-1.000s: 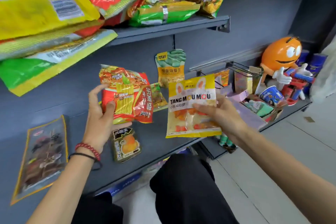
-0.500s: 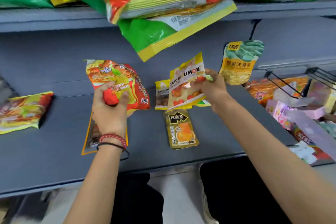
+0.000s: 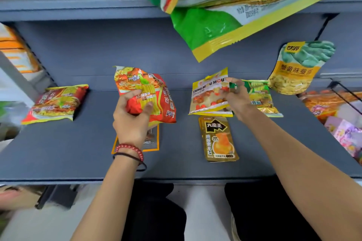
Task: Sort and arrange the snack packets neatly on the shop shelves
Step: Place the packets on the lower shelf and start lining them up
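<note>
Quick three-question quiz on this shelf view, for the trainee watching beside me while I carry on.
1. True or false: the left hand grips a red noodle packet.
2. The right hand holds: A) the yellow TANG MOU MOU packet; B) a blue can; C) nothing.
3. Fill in: the black-and-gold pouch lies flat on the ___.

Key: 1 true; 2 A; 3 shelf.

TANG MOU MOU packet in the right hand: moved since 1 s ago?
Yes. The TANG MOU MOU packet, gripped by the right hand, went from right of the black-and-gold pouch, near the shelf front edge, to just behind that pouch.
</note>
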